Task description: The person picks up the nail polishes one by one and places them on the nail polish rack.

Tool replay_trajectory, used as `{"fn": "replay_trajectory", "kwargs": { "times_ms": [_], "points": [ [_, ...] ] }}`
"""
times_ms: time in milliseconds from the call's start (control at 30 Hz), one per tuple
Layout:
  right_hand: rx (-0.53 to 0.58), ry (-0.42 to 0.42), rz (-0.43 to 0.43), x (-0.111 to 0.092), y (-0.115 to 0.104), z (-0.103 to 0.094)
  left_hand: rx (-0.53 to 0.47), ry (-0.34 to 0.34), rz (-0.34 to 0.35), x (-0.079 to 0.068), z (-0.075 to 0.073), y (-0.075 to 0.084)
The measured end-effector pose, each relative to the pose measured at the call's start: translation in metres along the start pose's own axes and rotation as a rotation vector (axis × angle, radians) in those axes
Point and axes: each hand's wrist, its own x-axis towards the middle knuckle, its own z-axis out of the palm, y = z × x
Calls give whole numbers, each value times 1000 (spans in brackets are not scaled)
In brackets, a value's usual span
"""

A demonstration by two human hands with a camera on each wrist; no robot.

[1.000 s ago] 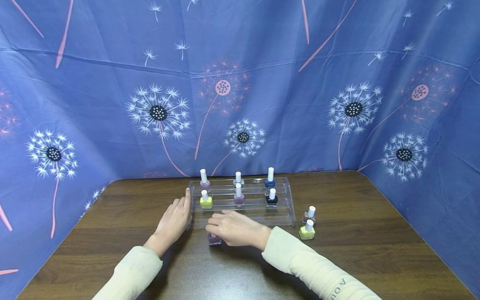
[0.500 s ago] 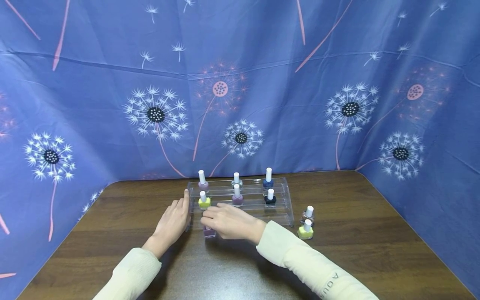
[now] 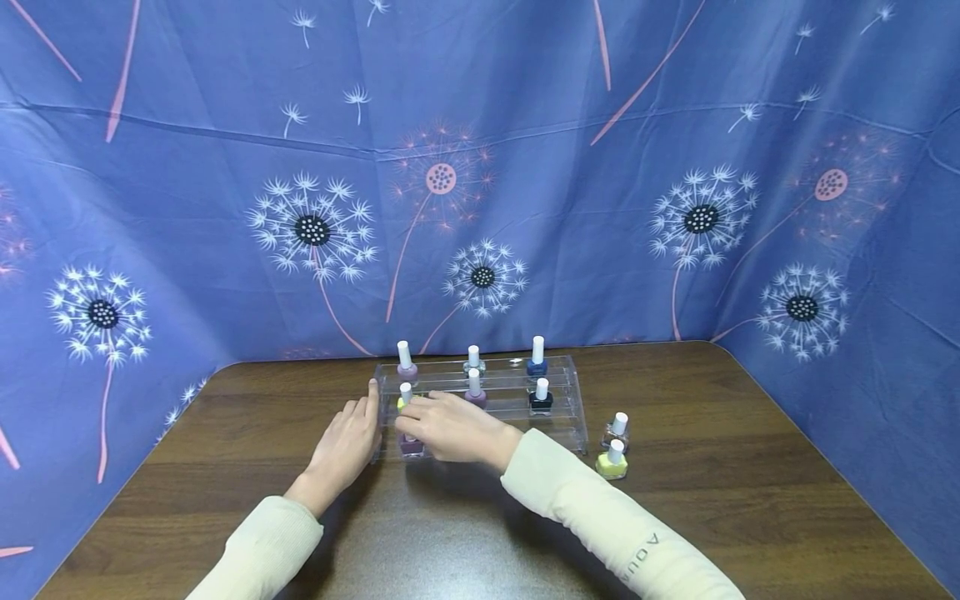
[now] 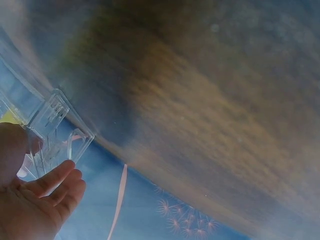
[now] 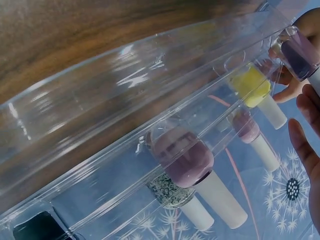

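My right hand (image 3: pixel 453 425) pinches a dark purple nail polish bottle (image 3: pixel 411 445) by its white cap, over the front tier at the left end of a clear acrylic stepped rack (image 3: pixel 517 437). In the right wrist view the dark purple bottle (image 5: pixel 299 59) stays close to the fingers (image 5: pixel 306 145). My left hand (image 3: pixel 347 437) rests against the rack's left end with fingers extended; in the left wrist view those fingers (image 4: pixel 62 187) lie beside the clear end panel (image 4: pixel 50 112). Behind the right hand, a yellow bottle (image 5: pixel 252 86) stands on the middle tier, partly hidden in the head view.
The middle tier also bears a mauve bottle (image 3: pixel 475 400) and a black one (image 3: pixel 541 402). On the back tier stand a mauve bottle (image 3: pixel 407 372), a glittery one (image 3: pixel 474 364) and a blue one (image 3: pixel 537 367). Yellow (image 3: pixel 612 467) and clear-looking (image 3: pixel 617 433) bottles stand right of the rack.
My right hand has carried the dark purple bottle from in front of the rack, away from me and slightly left, to the front tier. The left hand stays at the rack's end.
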Motion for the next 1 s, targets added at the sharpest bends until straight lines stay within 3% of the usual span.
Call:
{"fn": "replay_trajectory", "kwargs": {
  "times_ms": [300,733,1000],
  "points": [
    [-31,38,15,8,5,6,11,-29,-3,0,0,-1],
    [-22,-43,41,14,6,16,13,-61,-11,1,-2,0],
    [-14,-57,46,14,6,24,11,-10,7,0,0,-1]
  ]
}}
